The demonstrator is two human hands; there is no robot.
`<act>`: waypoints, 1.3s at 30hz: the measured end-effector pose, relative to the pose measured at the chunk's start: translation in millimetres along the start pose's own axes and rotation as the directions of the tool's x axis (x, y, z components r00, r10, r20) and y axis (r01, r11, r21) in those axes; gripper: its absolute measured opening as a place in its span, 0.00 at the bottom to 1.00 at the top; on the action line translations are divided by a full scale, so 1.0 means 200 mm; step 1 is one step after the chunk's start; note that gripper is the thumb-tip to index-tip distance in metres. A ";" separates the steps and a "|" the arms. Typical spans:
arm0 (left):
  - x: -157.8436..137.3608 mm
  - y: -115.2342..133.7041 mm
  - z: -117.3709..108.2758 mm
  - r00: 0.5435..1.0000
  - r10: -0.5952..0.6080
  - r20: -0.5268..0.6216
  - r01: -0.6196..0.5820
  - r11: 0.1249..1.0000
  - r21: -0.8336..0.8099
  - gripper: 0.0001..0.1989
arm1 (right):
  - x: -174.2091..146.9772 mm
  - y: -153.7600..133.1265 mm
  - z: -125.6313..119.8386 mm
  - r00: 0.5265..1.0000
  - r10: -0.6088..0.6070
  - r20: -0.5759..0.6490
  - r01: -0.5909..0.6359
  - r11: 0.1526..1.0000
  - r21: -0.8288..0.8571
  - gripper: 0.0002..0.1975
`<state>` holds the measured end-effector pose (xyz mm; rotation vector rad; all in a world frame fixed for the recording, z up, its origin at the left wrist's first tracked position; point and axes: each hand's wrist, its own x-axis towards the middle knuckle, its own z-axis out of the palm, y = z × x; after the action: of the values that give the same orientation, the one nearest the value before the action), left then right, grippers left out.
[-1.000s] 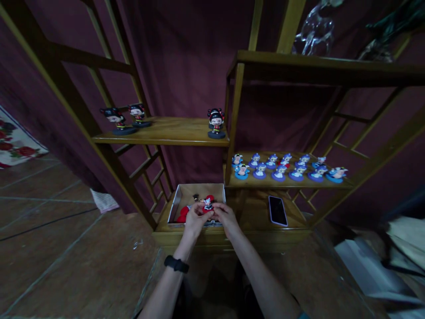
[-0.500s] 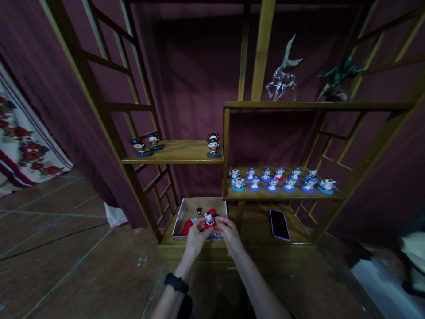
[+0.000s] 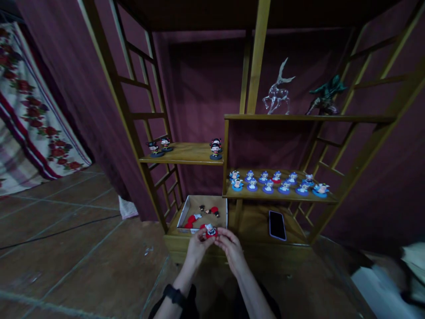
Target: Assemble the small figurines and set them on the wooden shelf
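Observation:
Between both hands, just in front of a shallow cardboard box (image 3: 182, 217), is a small figurine (image 3: 210, 230) with a whitish head and a red base. My left hand (image 3: 198, 246) grips it from the left, thumb in front. On the other side my right hand (image 3: 230, 246) pinches its right edge with thumb and fingers. Inside the box lie more small figurines: a red one with a white part (image 3: 192, 220) at the left and a red and dark one (image 3: 213, 211) toward the back. The fingers partly cover the held figurine's base.
A phone (image 3: 277, 225) lies on the bottom shelf at the right. Several purple and blue figurines (image 3: 268, 186) stand in rows above it. Black-haired figurines (image 3: 215, 150) stand on the left shelf (image 3: 189, 153). A clear glass deer (image 3: 278, 93) and a green statue (image 3: 328, 96) occupy the upper shelf.
Both hands have drawn the figurine back from over the box to its front edge, uncovering more of the box's contents. The camera view has shifted, too.

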<state>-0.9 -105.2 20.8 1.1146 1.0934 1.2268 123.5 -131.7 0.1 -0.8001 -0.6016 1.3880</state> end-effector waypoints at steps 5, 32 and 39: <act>-0.10 0.04 0.03 0.996 0.034 -0.085 -0.039 0.998 -0.058 0.25 | -0.10 -0.03 -0.05 0.999 0.045 -0.030 -0.044 0.999 0.027 0.16; -0.34 -0.03 0.03 0.979 0.204 -0.011 -0.183 0.901 0.393 0.16 | -0.30 0.02 -0.07 0.984 0.178 -0.022 -0.178 0.984 -0.002 0.18; -0.30 0.11 -0.02 0.944 0.320 -0.088 -0.239 0.839 0.489 0.16 | -0.28 0.03 -0.10 0.978 0.208 -0.027 -0.208 0.978 0.017 0.15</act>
<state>-9.0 -165.0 42.5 1.6145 1.4463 1.3344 128.5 -189.5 -12.0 -0.8892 -0.4960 1.5669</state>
